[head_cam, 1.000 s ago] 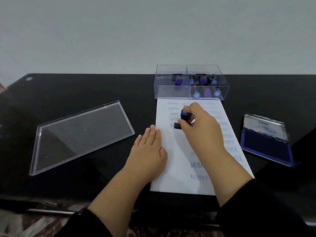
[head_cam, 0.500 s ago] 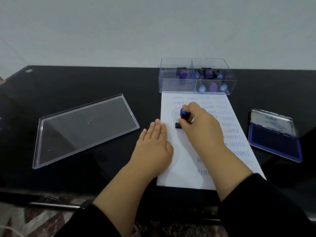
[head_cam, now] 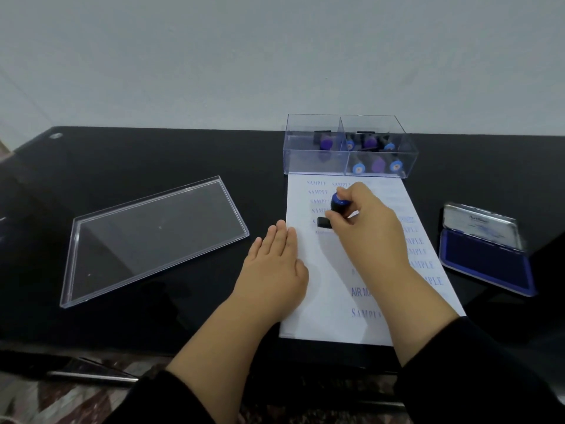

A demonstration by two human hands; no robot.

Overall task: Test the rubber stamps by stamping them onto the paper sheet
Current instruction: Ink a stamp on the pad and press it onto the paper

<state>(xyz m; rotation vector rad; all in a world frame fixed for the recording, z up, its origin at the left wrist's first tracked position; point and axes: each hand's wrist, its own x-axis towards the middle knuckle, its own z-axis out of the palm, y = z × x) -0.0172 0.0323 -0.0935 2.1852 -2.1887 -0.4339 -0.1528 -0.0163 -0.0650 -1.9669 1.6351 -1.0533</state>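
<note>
A white paper sheet (head_cam: 333,313) lies on the black table, covered with blue "SAMPLE" prints down its left and right sides. My right hand (head_cam: 367,224) grips a rubber stamp (head_cam: 337,204) with a blue knob and black base; the base sits on the sheet's left column of prints. My left hand (head_cam: 272,270) lies flat, fingers straight, pressing the sheet's left edge. Behind the sheet a clear two-compartment box (head_cam: 318,160) holds several more blue and purple stamps.
An open blue ink pad (head_cam: 486,264) with its metal lid up sits right of the sheet. The box's clear lid (head_cam: 153,237) lies flat to the left. The table's front edge runs just below the sheet.
The stamp stays down at nearly the same spot on the sheet. The view has shifted slightly; both hands keep their places.
</note>
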